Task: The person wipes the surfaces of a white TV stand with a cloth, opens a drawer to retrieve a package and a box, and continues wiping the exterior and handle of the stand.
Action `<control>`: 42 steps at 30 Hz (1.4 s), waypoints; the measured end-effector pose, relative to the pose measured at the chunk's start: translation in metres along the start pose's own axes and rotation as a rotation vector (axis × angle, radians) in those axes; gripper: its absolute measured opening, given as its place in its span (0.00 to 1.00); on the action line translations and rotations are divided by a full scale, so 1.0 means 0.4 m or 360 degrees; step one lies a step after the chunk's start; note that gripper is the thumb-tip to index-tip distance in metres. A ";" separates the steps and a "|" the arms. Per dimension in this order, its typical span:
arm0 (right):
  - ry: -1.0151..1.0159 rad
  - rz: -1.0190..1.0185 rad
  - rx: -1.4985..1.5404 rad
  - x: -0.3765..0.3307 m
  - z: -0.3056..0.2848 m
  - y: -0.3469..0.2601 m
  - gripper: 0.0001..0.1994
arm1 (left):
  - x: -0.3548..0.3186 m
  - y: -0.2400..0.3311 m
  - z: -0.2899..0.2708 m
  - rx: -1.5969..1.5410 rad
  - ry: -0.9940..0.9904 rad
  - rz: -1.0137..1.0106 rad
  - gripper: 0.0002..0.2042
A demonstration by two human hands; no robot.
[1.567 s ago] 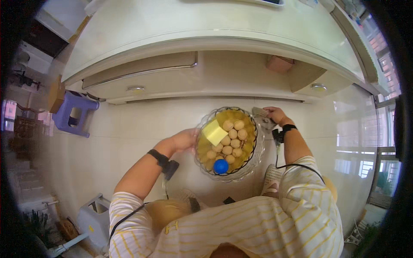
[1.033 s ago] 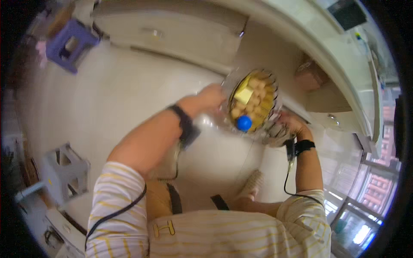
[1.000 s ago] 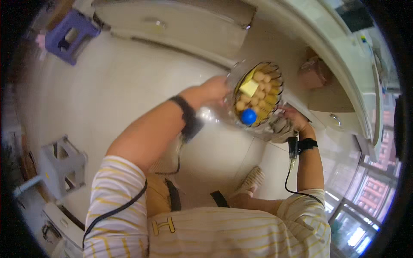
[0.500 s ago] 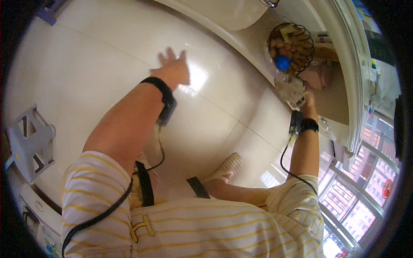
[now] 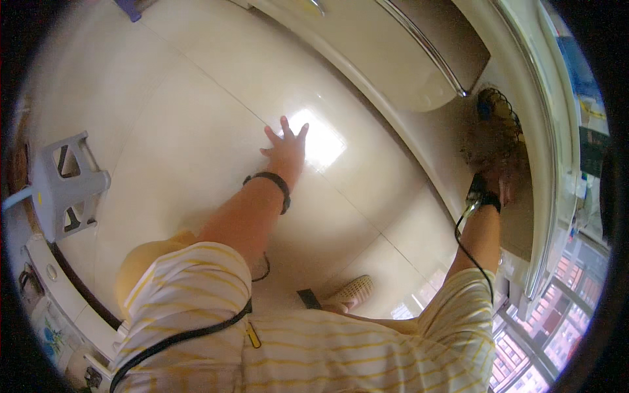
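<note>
My left hand (image 5: 286,152) hangs over the pale tiled floor (image 5: 216,150) with its fingers spread, holding nothing. A dark strap circles its wrist. On the right, my right hand (image 5: 499,187) reaches into the shadowed lower opening of a white cabinet (image 5: 426,128). Its fingers are lost in shadow and blur, so I cannot tell what they hold. Just beyond it, a dark round wire basket (image 5: 501,111) stands inside the cabinet; its contents are too dim to make out.
A cabinet front with a long metal handle (image 5: 426,49) is at the upper right. A grey plastic stool (image 5: 69,187) stands at the left. My slippered foot (image 5: 356,293) is on the floor below. A barred window (image 5: 524,354) shows at the lower right.
The view has shifted. My right hand, earlier at a greyish-white fluffy-looking thing beside the basket, is now in shadow, and that thing and the blue ball no longer show. My left hand stays open.
</note>
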State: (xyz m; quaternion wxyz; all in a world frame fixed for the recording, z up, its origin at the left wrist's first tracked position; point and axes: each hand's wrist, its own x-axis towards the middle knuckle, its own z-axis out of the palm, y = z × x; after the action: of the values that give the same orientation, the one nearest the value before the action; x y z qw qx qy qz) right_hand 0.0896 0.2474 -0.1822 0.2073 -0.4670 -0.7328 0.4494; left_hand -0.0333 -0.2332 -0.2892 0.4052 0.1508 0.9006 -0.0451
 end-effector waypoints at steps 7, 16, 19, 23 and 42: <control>0.0286 -0.0889 -0.0648 -0.238 0.275 0.026 0.23 | -0.013 0.007 0.035 -0.0109 0.0326 -0.0034 0.37; -0.0274 -0.0931 -0.1160 -0.301 0.365 -0.013 0.16 | 0.014 0.026 0.030 0.0029 0.0315 0.0098 0.39; -0.0285 -0.0768 -0.1379 -0.394 0.410 -0.059 0.18 | 0.148 -0.047 0.114 -0.0396 0.0305 -0.0254 0.36; -0.0978 -0.0549 -0.1614 -0.418 0.353 -0.095 0.17 | -0.053 0.065 -0.200 -0.0555 -0.0781 0.0859 0.39; -0.0873 -0.2322 -0.1936 -0.393 0.089 -0.819 0.37 | 0.189 -0.491 -0.562 -0.3235 0.0561 0.0188 0.17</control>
State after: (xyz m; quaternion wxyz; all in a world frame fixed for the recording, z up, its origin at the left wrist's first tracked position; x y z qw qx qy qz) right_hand -0.0242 0.0414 0.0970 -0.0188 0.1925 -0.9697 -0.1490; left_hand -0.3021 -0.3563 -0.2033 0.2053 -0.2144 0.5512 0.7798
